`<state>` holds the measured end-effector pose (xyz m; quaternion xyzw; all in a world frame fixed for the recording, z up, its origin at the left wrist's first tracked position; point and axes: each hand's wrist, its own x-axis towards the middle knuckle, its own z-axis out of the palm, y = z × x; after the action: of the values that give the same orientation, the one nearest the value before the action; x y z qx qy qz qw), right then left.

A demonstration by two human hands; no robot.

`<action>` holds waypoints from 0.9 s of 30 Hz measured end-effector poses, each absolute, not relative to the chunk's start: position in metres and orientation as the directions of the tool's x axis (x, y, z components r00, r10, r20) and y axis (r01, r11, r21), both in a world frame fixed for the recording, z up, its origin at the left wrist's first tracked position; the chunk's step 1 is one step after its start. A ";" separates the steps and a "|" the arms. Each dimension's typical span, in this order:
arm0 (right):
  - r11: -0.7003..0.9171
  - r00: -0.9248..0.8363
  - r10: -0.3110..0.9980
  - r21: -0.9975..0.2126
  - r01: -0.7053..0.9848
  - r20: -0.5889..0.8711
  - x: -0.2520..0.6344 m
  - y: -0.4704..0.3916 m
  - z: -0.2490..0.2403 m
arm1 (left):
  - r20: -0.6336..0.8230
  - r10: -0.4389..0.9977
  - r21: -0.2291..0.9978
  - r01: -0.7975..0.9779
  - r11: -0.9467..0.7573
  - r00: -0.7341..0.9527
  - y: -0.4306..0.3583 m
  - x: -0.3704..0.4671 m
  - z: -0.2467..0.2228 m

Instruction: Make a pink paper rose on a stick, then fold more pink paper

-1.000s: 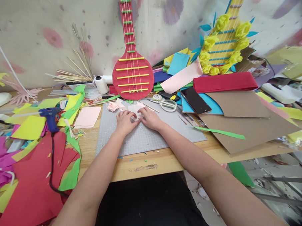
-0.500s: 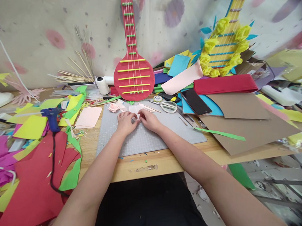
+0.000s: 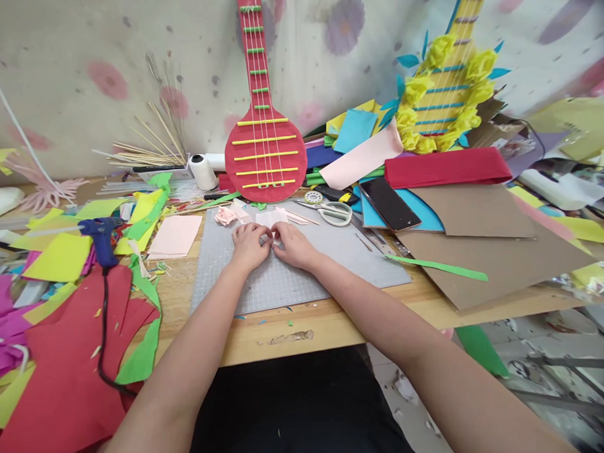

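Over the grey cutting mat, my left hand and my right hand come together with thumbs and fingers pinched. Between them they hold a piece of pale pink paper, largely hidden by the fingers. Just behind the fingertips lies a flat pale pink sheet on the mat. A crumpled pink paper flower rests behind my left hand. Scissors with pale handles lie to the right, behind my right hand, beside a round pin wheel.
Left of the mat are pink paper squares, a blue glue gun and red paper. A red paper lute stands behind. At right lie a phone, brown cardboard and a green strip.
Both hands stay together on the mat, and their fingers have shifted slightly around the paper. The whole view has moved a little.
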<state>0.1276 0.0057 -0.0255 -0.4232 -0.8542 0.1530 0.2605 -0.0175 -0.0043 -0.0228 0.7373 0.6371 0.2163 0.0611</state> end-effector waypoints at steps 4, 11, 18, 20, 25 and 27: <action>0.588 -0.500 0.808 -0.478 0.653 0.310 0.128 0.006 -0.026 | 0.221 0.973 0.379 0.913 -0.149 0.067 0.000 -0.018 -0.022; 0.587 -0.497 0.809 -0.482 0.651 0.314 0.127 0.006 -0.025 | 0.225 0.974 0.431 0.898 -0.090 -0.010 0.005 -0.024 -0.020; 0.584 -0.475 0.811 -0.525 0.619 0.343 0.127 0.007 -0.029 | 0.320 0.944 0.406 0.912 -0.059 -0.082 0.005 -0.028 -0.019; 0.585 -0.465 0.810 -0.559 0.588 0.358 0.127 0.008 -0.029 | 0.361 0.933 0.400 0.903 -0.157 0.002 0.003 -0.030 -0.018; 0.531 -0.284 0.845 -0.656 0.536 0.453 0.134 0.012 -0.026 | 0.362 0.906 0.383 0.850 -0.361 0.222 0.002 -0.036 -0.021; 0.454 -0.173 0.884 -0.705 0.546 0.435 0.140 0.016 -0.026 | 0.362 0.898 0.353 0.856 -0.379 0.249 0.001 -0.037 -0.023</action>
<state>0.1397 0.0159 -0.0258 -0.4832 -0.7395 0.1992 0.4243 -0.0370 0.0011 -0.0225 0.7891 0.5557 0.2586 0.0413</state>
